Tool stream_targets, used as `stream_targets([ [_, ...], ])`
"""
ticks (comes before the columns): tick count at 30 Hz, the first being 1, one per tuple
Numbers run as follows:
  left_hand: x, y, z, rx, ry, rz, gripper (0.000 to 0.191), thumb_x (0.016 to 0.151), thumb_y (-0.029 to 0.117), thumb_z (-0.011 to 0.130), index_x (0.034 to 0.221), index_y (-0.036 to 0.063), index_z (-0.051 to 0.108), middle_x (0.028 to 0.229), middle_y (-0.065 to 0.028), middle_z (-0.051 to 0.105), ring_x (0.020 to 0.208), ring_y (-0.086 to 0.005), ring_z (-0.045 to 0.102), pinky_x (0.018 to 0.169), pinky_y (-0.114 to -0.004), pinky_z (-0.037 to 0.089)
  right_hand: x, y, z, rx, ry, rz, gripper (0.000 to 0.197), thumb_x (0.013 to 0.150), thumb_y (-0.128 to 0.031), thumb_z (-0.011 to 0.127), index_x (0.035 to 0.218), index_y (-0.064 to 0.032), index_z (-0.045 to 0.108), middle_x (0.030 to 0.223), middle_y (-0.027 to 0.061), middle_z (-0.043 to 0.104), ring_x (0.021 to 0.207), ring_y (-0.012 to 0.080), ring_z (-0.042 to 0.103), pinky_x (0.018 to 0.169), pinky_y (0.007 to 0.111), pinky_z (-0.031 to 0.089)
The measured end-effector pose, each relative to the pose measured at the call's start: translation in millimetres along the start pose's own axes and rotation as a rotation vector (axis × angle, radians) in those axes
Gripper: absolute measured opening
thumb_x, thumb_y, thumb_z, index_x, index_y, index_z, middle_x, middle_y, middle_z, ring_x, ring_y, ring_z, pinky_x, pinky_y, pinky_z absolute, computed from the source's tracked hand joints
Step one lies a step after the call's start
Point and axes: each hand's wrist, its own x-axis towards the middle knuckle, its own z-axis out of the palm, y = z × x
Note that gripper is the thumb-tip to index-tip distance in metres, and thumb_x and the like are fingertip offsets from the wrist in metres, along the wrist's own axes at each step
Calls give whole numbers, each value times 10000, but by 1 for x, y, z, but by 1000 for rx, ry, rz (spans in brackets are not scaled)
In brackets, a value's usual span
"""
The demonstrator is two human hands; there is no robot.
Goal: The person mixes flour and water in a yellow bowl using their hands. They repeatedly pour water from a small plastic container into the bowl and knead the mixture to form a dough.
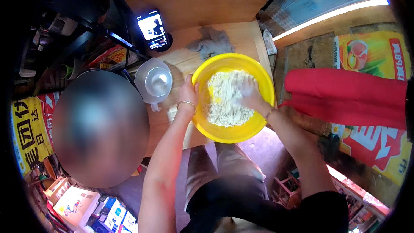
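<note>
A yellow plastic basin stands at the front of the wooden table, with a heap of white flour inside. Some of the flour looks clumpy and shaggy. My left hand grips the basin's left rim, thumb on the upper edge; a bangle circles that wrist. Down in the basin, my right hand touches the flour on the right side. Its fingers are blurred and pale, so whether they close on any flour is unclear. Left of the basin sits a clear plastic measuring jug with its handle towards me.
Behind the basin lies a crumpled grey cloth. A lit phone stands upright at the table's back left. Red fabric covers part of the surface on the right. A blurred oval hides the left side. Boxes are stacked at lower left.
</note>
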Motion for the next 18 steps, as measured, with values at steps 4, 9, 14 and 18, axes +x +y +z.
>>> stream_targets([
  [4, 3, 17, 15, -11, 7, -49, 282, 839, 151, 550, 1084, 45, 461, 812, -240, 602, 773, -425, 573, 646, -482, 456, 52, -55, 15, 259, 169, 117, 619, 727, -478, 563, 1231, -126, 488, 1254, 177, 448, 1187, 325, 369, 951, 524, 252],
  [9, 5, -9, 7, 20, 39, -20, 277, 850, 199, 545, 1082, 69, 465, 846, -227, 604, 785, -405, 582, 656, -492, 453, -25, -67, 13, 129, 181, -489, 362, 772, -337, 522, 1095, -193, 598, 1162, 86, 547, 1132, 281, 434, 903, 517, 287],
  [14, -6, 19, 15, 92, -9, -98, 278, 845, 191, 552, 1087, 75, 482, 844, -212, 610, 785, -397, 584, 660, -476, 459, -32, -67, 17, -13, -8, -320, 302, 781, -384, 510, 1015, -231, 624, 1103, -3, 559, 1092, 230, 433, 854, 495, 296],
  [18, -9, 11, 18, -17, 13, -42, 288, 844, 180, 552, 1096, 62, 479, 840, -218, 606, 775, -402, 582, 653, -470, 463, 3, -80, 15, 60, -65, -172, 274, 754, -403, 504, 905, -220, 643, 1015, -8, 582, 1025, 226, 444, 842, 484, 288],
])
